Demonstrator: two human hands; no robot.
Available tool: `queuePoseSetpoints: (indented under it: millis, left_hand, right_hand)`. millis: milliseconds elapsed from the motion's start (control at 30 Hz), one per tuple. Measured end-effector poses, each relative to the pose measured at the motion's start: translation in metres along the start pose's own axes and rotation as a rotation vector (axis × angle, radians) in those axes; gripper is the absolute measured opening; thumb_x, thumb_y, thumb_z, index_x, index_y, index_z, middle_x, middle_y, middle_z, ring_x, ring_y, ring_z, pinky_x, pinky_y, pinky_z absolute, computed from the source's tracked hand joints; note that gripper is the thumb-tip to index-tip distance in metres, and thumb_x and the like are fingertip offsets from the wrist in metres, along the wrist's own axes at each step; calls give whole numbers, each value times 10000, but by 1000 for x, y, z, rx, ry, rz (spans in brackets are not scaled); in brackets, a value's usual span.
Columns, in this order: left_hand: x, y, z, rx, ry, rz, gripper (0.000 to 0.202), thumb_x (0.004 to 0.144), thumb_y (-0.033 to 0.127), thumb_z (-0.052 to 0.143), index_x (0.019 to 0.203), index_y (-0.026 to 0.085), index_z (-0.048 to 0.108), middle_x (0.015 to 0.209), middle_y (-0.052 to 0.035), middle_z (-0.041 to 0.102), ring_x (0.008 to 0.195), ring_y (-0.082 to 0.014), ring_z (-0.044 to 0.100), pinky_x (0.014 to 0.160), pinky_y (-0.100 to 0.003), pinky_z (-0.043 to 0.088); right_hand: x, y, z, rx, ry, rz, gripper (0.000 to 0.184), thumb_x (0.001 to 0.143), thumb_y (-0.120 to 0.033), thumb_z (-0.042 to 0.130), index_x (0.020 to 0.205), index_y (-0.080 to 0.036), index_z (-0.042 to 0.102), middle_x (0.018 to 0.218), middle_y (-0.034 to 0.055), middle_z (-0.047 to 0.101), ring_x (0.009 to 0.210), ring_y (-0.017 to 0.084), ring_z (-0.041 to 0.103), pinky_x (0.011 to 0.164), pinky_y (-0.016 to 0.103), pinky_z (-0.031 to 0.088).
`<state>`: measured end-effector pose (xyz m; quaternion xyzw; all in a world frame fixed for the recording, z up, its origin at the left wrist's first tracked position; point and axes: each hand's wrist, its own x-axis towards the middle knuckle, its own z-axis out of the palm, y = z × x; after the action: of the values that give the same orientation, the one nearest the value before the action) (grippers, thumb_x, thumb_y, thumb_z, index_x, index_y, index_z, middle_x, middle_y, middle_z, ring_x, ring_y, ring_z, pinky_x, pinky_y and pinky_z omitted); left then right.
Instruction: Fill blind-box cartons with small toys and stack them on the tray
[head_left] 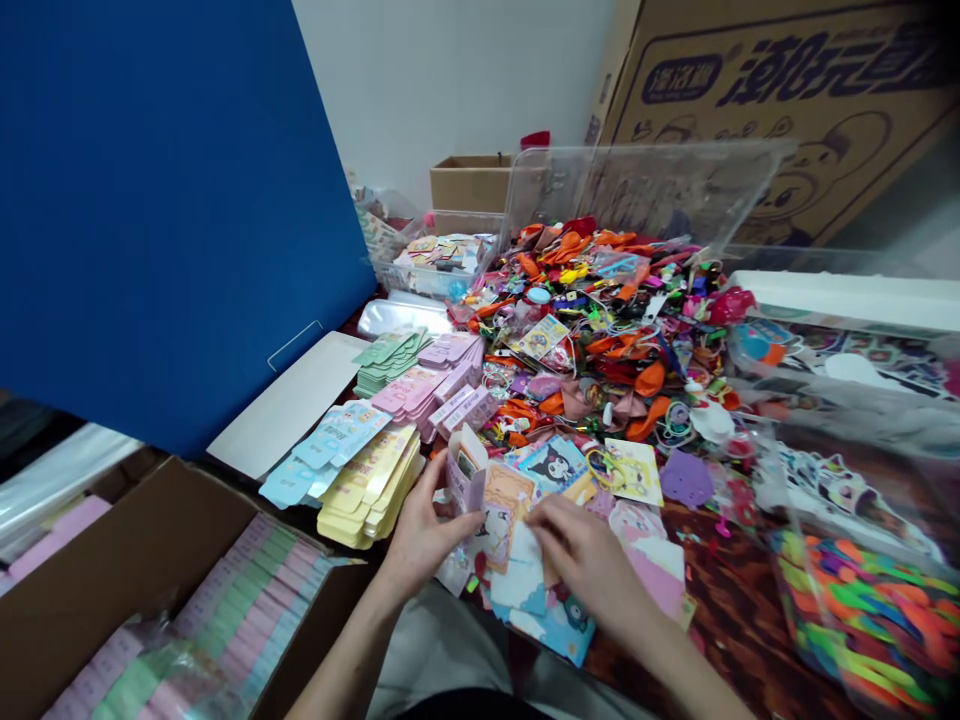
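My left hand (420, 535) is closed round a small pink paper box (466, 478) with its top flap up, held at the table's near edge. My right hand (589, 560) lies on a loose pile of cartoon sticker cards (525, 585) right of the box, its fingers pinching one white card. More cards (559, 465) with a dark cartoon figure lie just beyond both hands.
Stacks of flat box blanks lie to the left: yellow (371, 490), blue (326, 450), pink (427, 390), green (390, 358). A heap of small toys and balloons (607, 320) fills the middle. A cardboard carton (112, 580) with filled boxes stands near left, clear bins (862, 590) to the right, a blue board (165, 200) behind.
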<state>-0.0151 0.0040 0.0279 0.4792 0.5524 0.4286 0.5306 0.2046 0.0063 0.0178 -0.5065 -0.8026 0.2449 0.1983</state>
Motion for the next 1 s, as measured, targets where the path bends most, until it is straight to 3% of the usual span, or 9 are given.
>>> queuePoseSetpoints:
  millis: [100,167,300,400,500,633,700,800,1000]
  left_hand:
    - [0,-2,2,67,6,26,856,697,253,721,1477,144,385,1384,-147,578,1167,-321,600,835,-375,563]
    - [0,-4,3,151,29,61,843,697,235,710,1476,153,397,1432,-148,542,1220,-333,567,925,-423,533]
    - [-1,-11,1,306,31,186,796,711,157,667,1468,213,428,1524,-105,466,1354,-320,462,1116,-475,396]
    - [-3,-13,0,354,0,252,815,699,85,619,1471,258,424,1533,-66,459,1409,-287,405,1180,-458,318]
    - [-5,-13,3,382,-29,296,848,673,32,567,1468,287,418,1532,-40,459,1417,-259,393,1196,-435,294]
    - [-8,-12,18,432,-84,336,834,665,27,557,1458,255,431,1481,-61,508,1375,-255,435,1175,-418,336]
    - [-9,-13,26,457,-108,352,844,658,30,554,1466,234,423,1465,-76,516,1363,-260,443,1171,-422,346]
    - [-9,-15,34,492,-116,371,866,636,23,536,1471,220,414,1473,-88,508,1365,-268,439,1177,-440,339]
    - [-8,-23,37,447,-99,365,858,662,34,570,1477,228,382,1503,-93,478,1395,-275,416,1190,-462,319]
  right_hand:
    - [-16,-22,25,-21,-145,-193,266,917,-31,483,994,-224,649,931,29,691,871,188,641,753,279,481]
    - [-22,-27,48,-112,-113,-266,374,867,27,496,1113,-209,649,998,59,702,914,217,646,785,314,498]
    - [-23,-17,72,-170,15,-282,297,829,49,487,941,-169,655,939,92,692,884,242,651,781,347,527]
    - [-20,-9,55,-53,76,-234,270,878,11,453,894,-198,623,873,58,677,818,211,662,713,307,532]
    - [-18,-15,16,104,209,-113,215,957,-102,456,859,-234,595,797,27,647,748,199,650,656,292,515]
    - [-11,-35,-22,85,485,-60,140,960,-195,518,934,-262,638,920,68,648,890,249,629,763,363,503]
    - [-3,-42,-25,-4,561,-71,151,942,-186,528,933,-260,659,1030,99,640,1011,288,598,867,436,483]
    - [4,-42,-16,-55,516,-97,187,941,-162,506,918,-251,669,1166,116,624,1144,317,550,943,505,463]
    - [-18,-23,5,109,552,-12,225,989,-201,474,1146,-288,609,1286,103,581,1200,290,564,1018,520,444]
